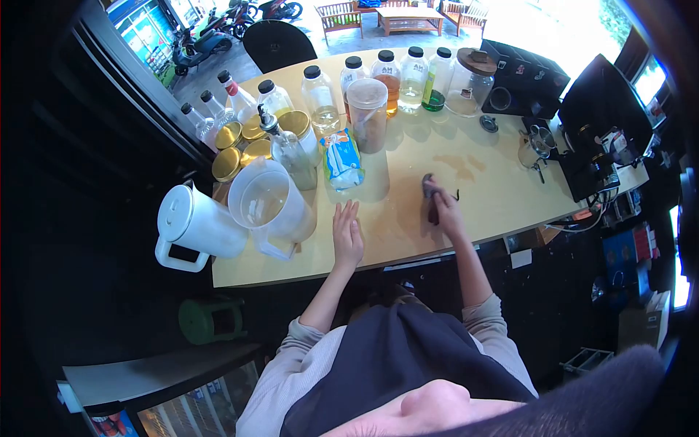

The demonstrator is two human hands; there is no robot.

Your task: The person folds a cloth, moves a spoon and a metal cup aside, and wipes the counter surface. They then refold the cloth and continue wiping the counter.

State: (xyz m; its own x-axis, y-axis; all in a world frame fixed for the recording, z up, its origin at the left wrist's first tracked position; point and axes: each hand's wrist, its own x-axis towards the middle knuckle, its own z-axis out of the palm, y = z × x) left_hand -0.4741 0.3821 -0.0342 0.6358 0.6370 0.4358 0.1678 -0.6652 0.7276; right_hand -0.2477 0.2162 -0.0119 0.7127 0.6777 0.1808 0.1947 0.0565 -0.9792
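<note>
My right hand [445, 211] is closed around a dark, crumpled cloth [428, 186] that rests on the wooden tabletop [502, 197]. Below and beside the cloth the surface looks wet and brownish. My left hand [347, 234] is open, its fingers stretched out near the front edge, and holds nothing. Just beyond those fingers lies a blue and white soft packet [341, 159], apart from the hand. Behind the packet stands a tall lidded plastic container [368, 120]. To the left is a large clear plastic pitcher [266, 204].
A white jug [196, 226] stands at the left edge. Gold-lidded jars [227, 164] and a pour-spout bottle [293, 156] crowd the left side. Black-capped bottles [413, 80] and a wooden-lidded jar [470, 84] line the back. A metal cup [531, 151] and a monitor [608, 124] are at right.
</note>
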